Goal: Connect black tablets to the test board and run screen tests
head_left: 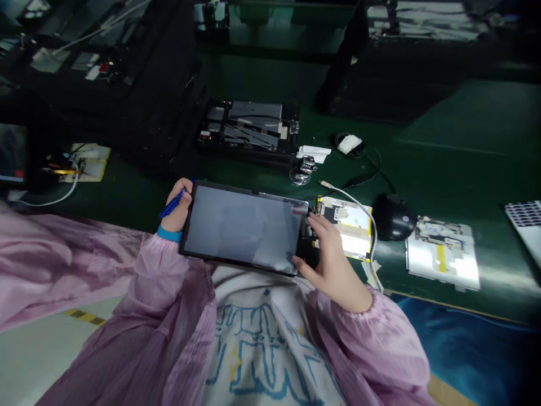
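Note:
A tablet with a black frame and a pale grey screen is held in front of my chest, slightly tilted. My left hand is closed on its left edge, and a blue pen sticks out from the same hand. At the right end, my right hand grips the tablet, its thumb and fingertips at the edge of the screen. Just beyond that hand lies an opened board assembly with yellow edges, partly covered by the hand. A white cable runs across it.
Behind the tablet lies a stack of opened black device housings, with a small counter nearby. A black round device and a silver plate with parts sit to the right. Tall dark stacks stand left. Another person's pink sleeve reaches in there.

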The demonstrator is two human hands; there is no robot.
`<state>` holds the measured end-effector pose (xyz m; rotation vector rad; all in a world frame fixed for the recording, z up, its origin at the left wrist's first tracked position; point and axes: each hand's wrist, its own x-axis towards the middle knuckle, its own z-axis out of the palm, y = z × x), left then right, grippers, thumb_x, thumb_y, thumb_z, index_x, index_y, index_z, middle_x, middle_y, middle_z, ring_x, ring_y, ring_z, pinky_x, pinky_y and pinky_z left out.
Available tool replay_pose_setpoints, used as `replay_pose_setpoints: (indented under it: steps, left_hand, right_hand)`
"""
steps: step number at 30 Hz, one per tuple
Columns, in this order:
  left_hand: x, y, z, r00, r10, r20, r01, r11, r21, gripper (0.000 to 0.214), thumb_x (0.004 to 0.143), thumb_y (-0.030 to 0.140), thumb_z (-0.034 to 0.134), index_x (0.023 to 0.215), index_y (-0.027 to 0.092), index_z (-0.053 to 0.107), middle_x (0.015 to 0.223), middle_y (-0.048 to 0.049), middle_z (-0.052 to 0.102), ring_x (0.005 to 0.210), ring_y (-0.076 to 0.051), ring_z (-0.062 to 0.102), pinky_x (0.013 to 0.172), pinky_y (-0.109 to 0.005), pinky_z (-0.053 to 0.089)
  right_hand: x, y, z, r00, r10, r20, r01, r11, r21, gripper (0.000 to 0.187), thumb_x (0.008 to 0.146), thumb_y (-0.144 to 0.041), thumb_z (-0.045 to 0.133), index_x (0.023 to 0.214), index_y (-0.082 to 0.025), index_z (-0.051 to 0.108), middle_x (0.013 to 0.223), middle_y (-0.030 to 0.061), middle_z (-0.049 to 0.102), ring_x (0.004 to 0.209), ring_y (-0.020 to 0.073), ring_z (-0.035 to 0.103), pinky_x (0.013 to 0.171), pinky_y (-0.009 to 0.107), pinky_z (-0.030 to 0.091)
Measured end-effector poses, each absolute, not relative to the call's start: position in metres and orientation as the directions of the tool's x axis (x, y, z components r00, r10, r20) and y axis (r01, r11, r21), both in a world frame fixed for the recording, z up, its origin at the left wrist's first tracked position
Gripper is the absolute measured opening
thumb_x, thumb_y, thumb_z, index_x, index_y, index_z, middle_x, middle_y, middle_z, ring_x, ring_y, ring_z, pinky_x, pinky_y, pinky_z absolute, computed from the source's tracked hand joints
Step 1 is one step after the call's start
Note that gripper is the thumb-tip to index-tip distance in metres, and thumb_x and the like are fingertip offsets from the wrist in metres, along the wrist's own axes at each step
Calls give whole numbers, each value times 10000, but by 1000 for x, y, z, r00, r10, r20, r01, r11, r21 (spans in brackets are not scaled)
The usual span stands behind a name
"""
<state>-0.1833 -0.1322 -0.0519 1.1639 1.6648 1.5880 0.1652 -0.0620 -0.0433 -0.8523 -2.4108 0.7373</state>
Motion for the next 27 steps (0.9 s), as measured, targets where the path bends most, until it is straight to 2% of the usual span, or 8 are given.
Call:
replay_pose_setpoints:
  steps: [3,9,17,23,27]
  left_hand:
    - [-185,-132,-53,-445,877,180,209,-94,973,542,706,737,592,774,224,432,663,21,347,548,-129,291,476,-273,207]
    - [-183,-130,-51,-455,872,180,178,-109,978,539,689,722,628,761,227,428,652,24,352,537,-127,300,478,-273,208]
    - [-184,-133,-55,-471,868,158,168,-88,982,550,669,734,634,774,230,440,656,21,364,542,-132,321,479,-273,222]
    - [-182,-131,-53,-464,873,149,122,-103,987,547,665,720,653,758,231,427,638,26,365,516,-123,312,469,-269,206]
    - [-180,-130,-49,-468,867,173,169,-105,980,554,660,735,643,747,229,435,627,30,349,507,-118,303,464,-275,192]
  right_hand:
    - [168,-63,-49,-733,656,180,430,652,-625,839,811,-331,591,1506,-227,133,1501,168,292,1421,393,232,1105,672,246]
    - [168,-63,-48,-765,629,138,436,664,-607,885,775,-345,617,1507,-225,135,1522,170,252,1441,411,166,1107,700,194]
    - [168,-65,-48,-771,623,136,430,666,-610,872,792,-329,605,1513,-248,122,1535,165,228,1448,418,146,1092,715,207]
    - [169,-63,-51,-778,605,167,380,666,-642,912,799,-316,602,1525,-241,54,1532,171,211,1454,404,133,1110,698,212]
    - [168,-62,-52,-780,599,181,360,666,-653,928,798,-298,600,1527,-228,29,1533,172,191,1455,389,135,1123,672,224]
